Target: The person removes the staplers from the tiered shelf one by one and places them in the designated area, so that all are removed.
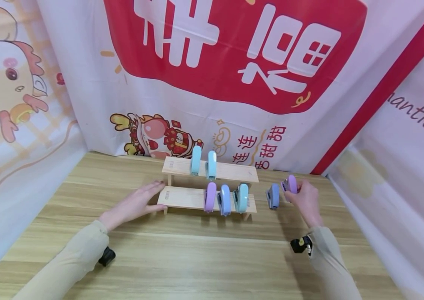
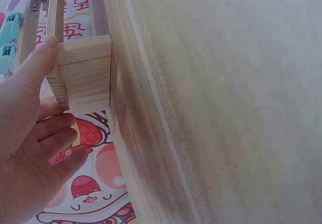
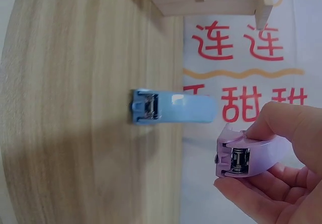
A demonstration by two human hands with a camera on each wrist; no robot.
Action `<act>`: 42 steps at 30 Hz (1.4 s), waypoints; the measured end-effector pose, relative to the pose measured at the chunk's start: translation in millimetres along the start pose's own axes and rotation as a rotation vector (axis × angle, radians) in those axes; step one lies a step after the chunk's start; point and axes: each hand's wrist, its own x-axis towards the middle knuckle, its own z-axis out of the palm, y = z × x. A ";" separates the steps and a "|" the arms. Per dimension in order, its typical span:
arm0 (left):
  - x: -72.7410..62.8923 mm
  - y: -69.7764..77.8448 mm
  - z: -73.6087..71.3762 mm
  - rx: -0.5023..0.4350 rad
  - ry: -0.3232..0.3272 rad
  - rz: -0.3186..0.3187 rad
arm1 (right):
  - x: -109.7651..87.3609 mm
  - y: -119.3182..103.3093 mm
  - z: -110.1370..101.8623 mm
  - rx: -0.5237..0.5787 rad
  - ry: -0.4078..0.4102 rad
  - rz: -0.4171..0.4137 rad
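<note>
My left hand grips the left end of the lower step of a wooden two-tier stand, thumb at the front edge and fingers toward the back. In the left wrist view that end board shows between thumb and fingers. My right hand holds a purple stapler between thumb and fingers, to the right of a blue stapler standing on the table. On the lower step stand a purple stapler, a blue stapler and a teal stapler.
Two light teal staplers, one at the left and one at the right, stand on the upper step. The wood-grain table ends at a printed cloth backdrop behind the stand. Cloth walls rise on both sides.
</note>
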 end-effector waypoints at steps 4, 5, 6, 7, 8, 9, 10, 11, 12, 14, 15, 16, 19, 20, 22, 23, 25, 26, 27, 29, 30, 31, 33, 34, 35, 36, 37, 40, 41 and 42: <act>-0.6 0.7 -0.8 0.012 0.011 0.014 | 0.8 7.4 2.8 0.006 -0.013 0.016; -0.7 0.7 -0.9 0.012 0.013 0.014 | 1.2 9.3 3.7 0.010 -0.017 0.016; -0.8 0.8 -1.1 0.011 0.010 0.009 | 1.7 11.3 4.4 0.008 -0.019 0.016; -0.8 0.8 -1.2 0.012 0.010 0.009 | 2.3 13.3 5.1 0.011 -0.023 0.015; -0.9 0.8 -1.3 0.013 0.010 0.012 | 2.6 14.9 5.7 0.015 -0.027 0.017; -0.9 0.8 -1.5 0.010 0.008 0.008 | 2.8 16.9 6.3 0.023 -0.041 0.021; -0.9 0.6 -1.5 0.009 0.007 0.008 | 2.9 18.6 6.9 0.026 -0.052 0.024; -0.9 0.8 -1.6 0.006 0.006 0.006 | 3.0 20.4 7.5 0.032 -0.065 0.030; -0.9 0.7 -1.6 0.006 0.005 0.008 | 2.7 21.8 7.9 0.037 -0.077 0.038; -0.8 0.6 -1.5 0.008 0.005 0.013 | 2.3 25.2 9.2 0.038 -0.092 0.051; -0.8 0.6 -1.6 0.007 0.004 0.011 | 2.1 27.0 10.0 0.039 -0.100 0.057; -0.9 0.7 -1.7 0.009 0.004 0.014 | 2.0 28.2 10.6 0.037 -0.099 0.059; -1.0 1.2 -2.1 0.010 0.006 0.013 | 1.6 31.4 12.2 0.042 -0.099 0.067; -1.2 1.2 -2.2 0.012 0.009 0.015 | 1.4 32.2 12.6 0.050 -0.104 0.069; -1.1 1.4 -2.1 0.014 0.011 0.015 | 0.8 33.8 13.5 0.059 -0.114 0.076; -1.0 1.5 -2.0 0.013 0.013 0.013 | 0.5 34.6 13.9 0.065 -0.124 0.081; -1.1 1.4 -1.9 0.013 0.015 0.015 | -0.3 36.3 14.7 0.076 -0.146 0.090; -1.1 1.3 -1.8 0.013 0.015 0.016 | -0.4 37.1 15.2 0.079 -0.153 0.093; -1.1 1.5 -1.9 0.010 0.014 0.013 | -0.8 37.9 15.7 0.080 -0.162 0.100; -1.4 1.5 -2.1 0.008 0.011 0.013 | -1.2 39.1 16.9 0.079 -0.179 0.110; -1.5 1.2 -2.1 0.011 0.010 0.015 | -1.2 39.5 17.4 0.075 -0.184 0.114; -1.5 1.1 -2.1 0.011 0.008 0.014 | -1.2 40.0 18.0 0.071 -0.189 0.119; -1.6 1.1 -2.2 0.013 0.006 0.013 | -1.2 40.4 19.0 0.061 -0.196 0.129; -1.6 1.0 -2.1 0.015 0.006 0.013 | -1.0 40.7 19.6 0.055 -0.196 0.132; -1.6 0.8 -1.9 0.016 0.005 0.013 | -0.9 40.8 20.1 0.052 -0.199 0.138; -1.6 0.7 -1.8 0.018 0.005 0.013 | -0.8 40.8 20.5 0.050 -0.200 0.143; -1.6 0.9 -1.8 0.018 0.006 0.012 | -0.7 41.0 21.1 0.048 -0.199 0.144; -1.4 0.3 -1.2 0.023 0.007 0.014 | 0.1 41.8 22.5 0.040 -0.191 0.153; -1.4 0.0 -1.0 0.023 0.008 0.014 | 0.4 42.2 22.9 0.039 -0.190 0.156; -1.5 -0.3 -0.8 0.023 0.008 0.013 | 0.5 42.6 23.4 0.037 -0.187 0.155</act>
